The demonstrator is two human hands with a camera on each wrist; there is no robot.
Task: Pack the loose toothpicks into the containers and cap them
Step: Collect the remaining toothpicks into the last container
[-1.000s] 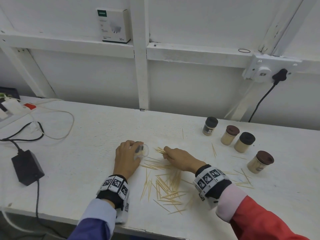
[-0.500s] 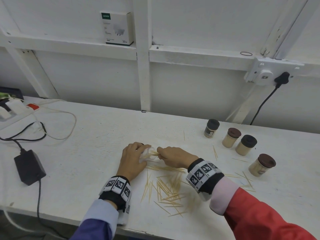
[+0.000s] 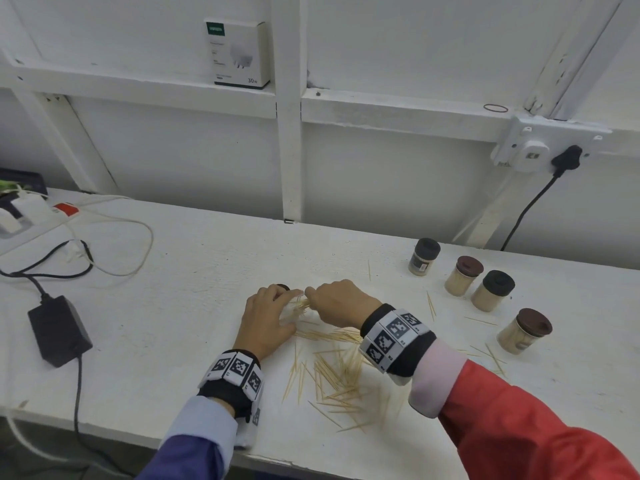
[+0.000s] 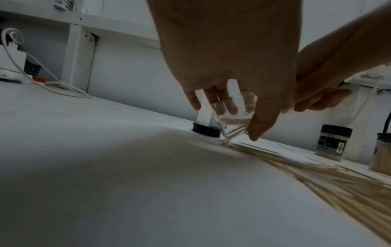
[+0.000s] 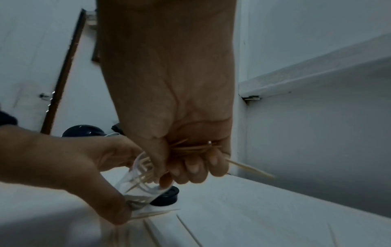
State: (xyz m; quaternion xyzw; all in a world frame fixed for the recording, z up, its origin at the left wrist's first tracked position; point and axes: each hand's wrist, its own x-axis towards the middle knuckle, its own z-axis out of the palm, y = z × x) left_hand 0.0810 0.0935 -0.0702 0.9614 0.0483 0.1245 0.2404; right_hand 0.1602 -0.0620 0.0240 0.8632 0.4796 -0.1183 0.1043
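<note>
My left hand [image 3: 266, 320] grips a clear plastic container [image 5: 141, 182], tilted on the white table [image 3: 173, 323] with its mouth toward my right hand. My right hand [image 3: 337, 301] pinches a bunch of toothpicks [image 5: 194, 147] and holds their tips inside the container's mouth [image 4: 239, 127]. A black cap [image 4: 206, 129] lies on the table just behind the container. Many loose toothpicks [image 3: 332, 372] are scattered near the front edge, between my wrists. Several filled, capped containers [image 3: 491, 289] stand at the right.
A black power adapter [image 3: 59, 329] with cables lies at the left, beside a power strip [image 3: 20, 213]. A white boxed charger [image 3: 239, 53] stands on the wall ledge. A wall socket [image 3: 540, 143] with a black plug is at the upper right. A few stray toothpicks [image 3: 485, 348] lie near the capped containers.
My right hand has carried its bunch of toothpicks left to the container's mouth and pushed the tips in. The left hand has tilted the container toward it.
</note>
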